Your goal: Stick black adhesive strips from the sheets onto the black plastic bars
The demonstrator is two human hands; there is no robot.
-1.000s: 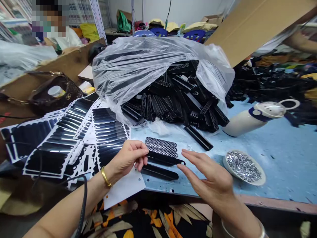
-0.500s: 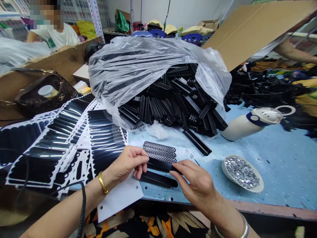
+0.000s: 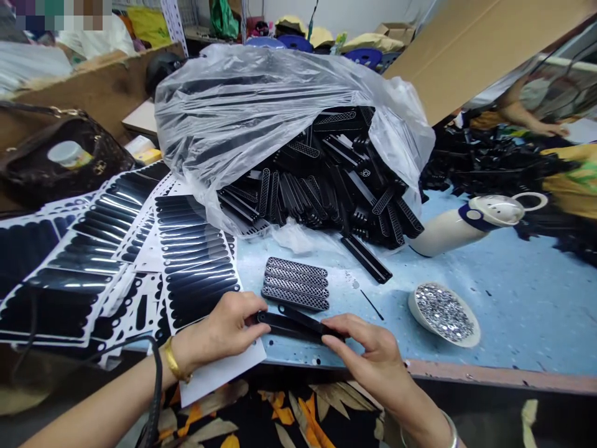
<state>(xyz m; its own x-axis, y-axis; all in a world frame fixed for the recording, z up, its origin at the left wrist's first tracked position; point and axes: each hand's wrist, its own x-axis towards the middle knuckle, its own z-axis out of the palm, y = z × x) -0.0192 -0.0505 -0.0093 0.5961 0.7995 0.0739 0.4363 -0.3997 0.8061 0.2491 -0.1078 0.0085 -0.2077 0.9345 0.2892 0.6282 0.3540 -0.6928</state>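
Black, glossy, slender strips lie stacked between both hands.

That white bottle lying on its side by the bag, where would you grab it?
Probably around the middle of the white bottle, coming down from above. It lies flat on the blue table, its round body bare; the loop handle on the cap end also offers a hold.

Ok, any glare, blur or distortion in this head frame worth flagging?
Head view: glare streaks on the glossy sticker sheets and plastic bag; wide-angle bending at the edges, where the cardboard slants; both hands, left and right, and the black strip stay sharp; far background soft.
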